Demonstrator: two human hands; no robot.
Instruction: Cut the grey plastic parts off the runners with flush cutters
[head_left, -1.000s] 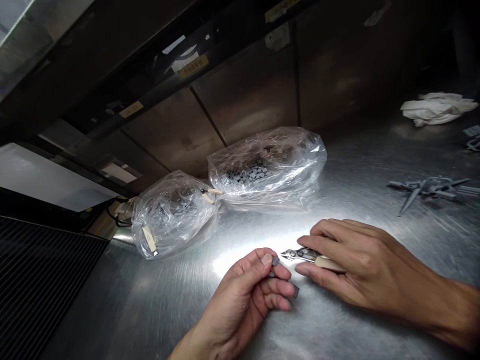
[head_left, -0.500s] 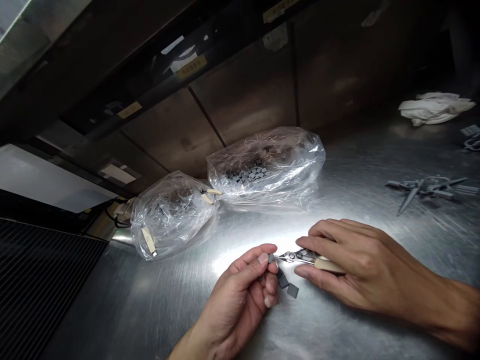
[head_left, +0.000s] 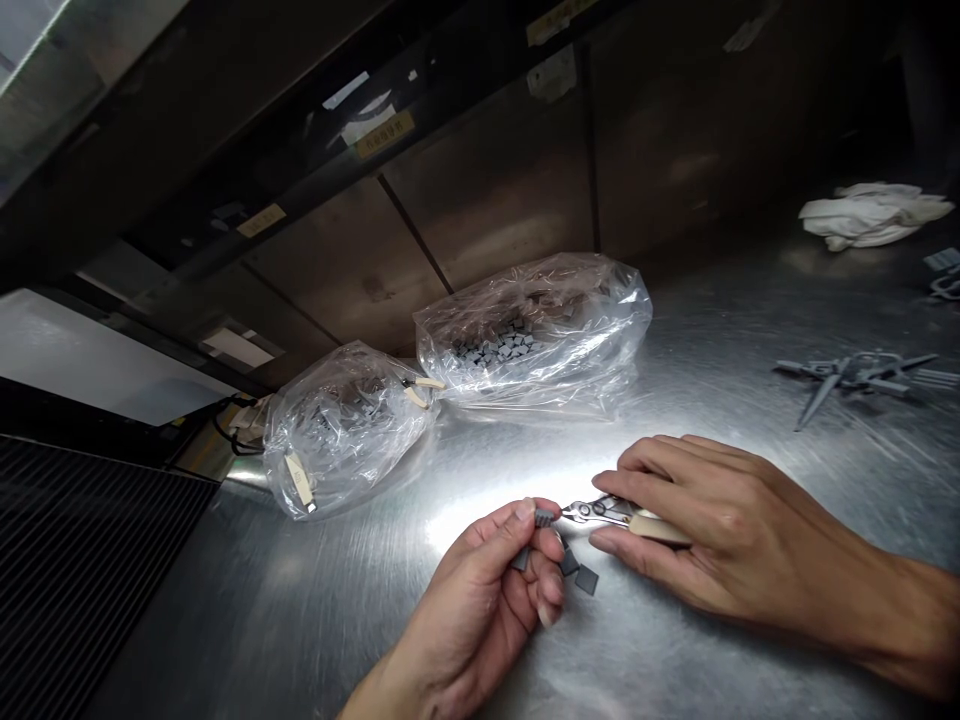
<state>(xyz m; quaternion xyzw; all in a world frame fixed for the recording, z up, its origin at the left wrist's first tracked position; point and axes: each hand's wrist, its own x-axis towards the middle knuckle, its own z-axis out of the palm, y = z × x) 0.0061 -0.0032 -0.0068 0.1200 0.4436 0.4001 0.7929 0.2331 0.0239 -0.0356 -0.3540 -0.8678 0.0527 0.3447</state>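
Note:
Between the thumb and fingertips of my left hand [head_left: 499, 590] is a small grey plastic piece [head_left: 544, 517] with a ridged side showing. Another grey square piece [head_left: 521, 560] shows within the curl of the same hand. My right hand [head_left: 705, 530] is wrapped round nippers [head_left: 656, 528] with cream handles. Their metal tip points left and is close to the pinched piece; whether they touch, I cannot tell. Flat dark grey squares [head_left: 586, 580] lie on the metal table just beyond my left fingers, partly covered by them.
Two clear plastic bags stand at the back, the larger bag [head_left: 532, 340] and the left bag [head_left: 349, 430], both with many grey pieces inside. Cream-handled tools [head_left: 300, 482] lie by the left bag. To the right are grey sprue scraps [head_left: 855, 378] and a white cloth [head_left: 874, 215].
The piece in my left fingers has turned, so that its ridged side shows, and a second piece has come into view in the hand. My right hand has barely moved.

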